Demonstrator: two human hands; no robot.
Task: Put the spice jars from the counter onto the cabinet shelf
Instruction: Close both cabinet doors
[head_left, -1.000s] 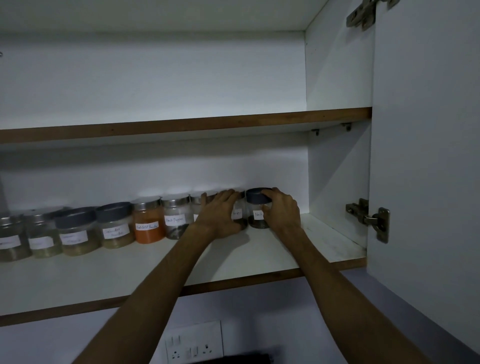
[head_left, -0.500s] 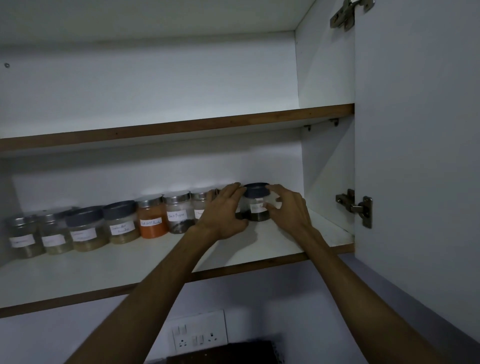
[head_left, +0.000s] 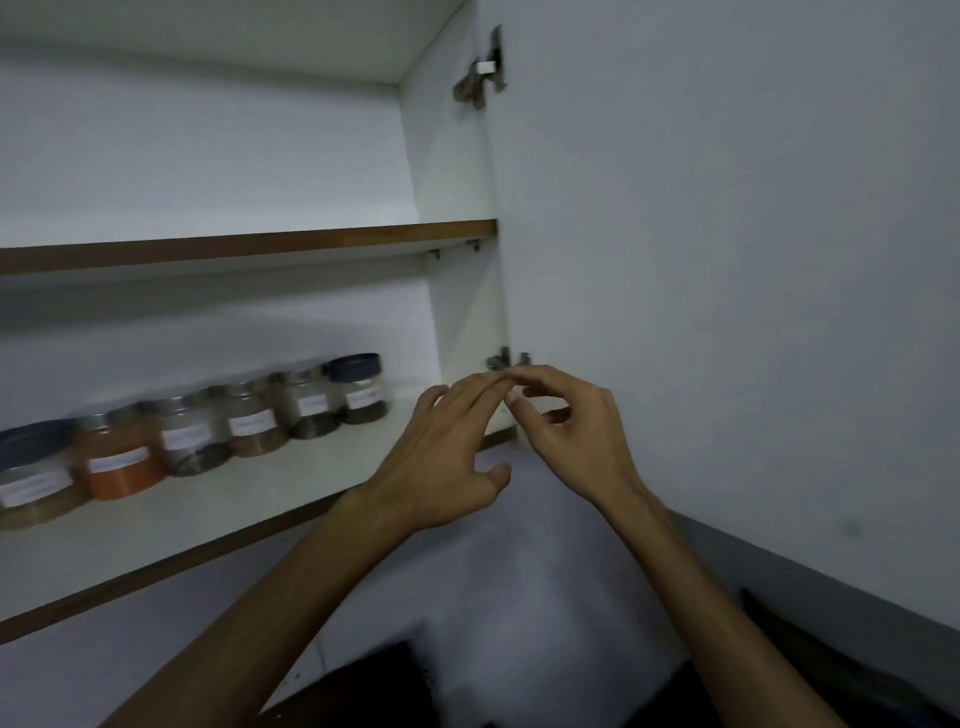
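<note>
Left of both hands, on the lower cabinet shelf (head_left: 218, 499), six spice jars (head_left: 244, 426) stand upright in a row along the back wall, side by side. Nearest the hands is the dark-lidded jar (head_left: 359, 387) with dark contents and a white label; it stands apart from the fingers. Farther left: three metal-lidded jars, then the orange-filled jar (head_left: 122, 457), then another dark-lidded jar cut by the frame edge. Label text unreadable.

Left hand (head_left: 441, 457): empty, fingers extended and loosely spread, palm down, off the shelf's front edge. Right hand (head_left: 576, 431): empty, fingers loosely curled, holding nothing. Fingertips of the two hands nearly meet; contact cannot be told. Just above the fingertips sits the lower hinge (head_left: 506, 359) of the open cabinet door (head_left: 727, 260), which fills the space right of the right hand. Upper shelf (head_left: 249, 247) sits above both hands.
</note>
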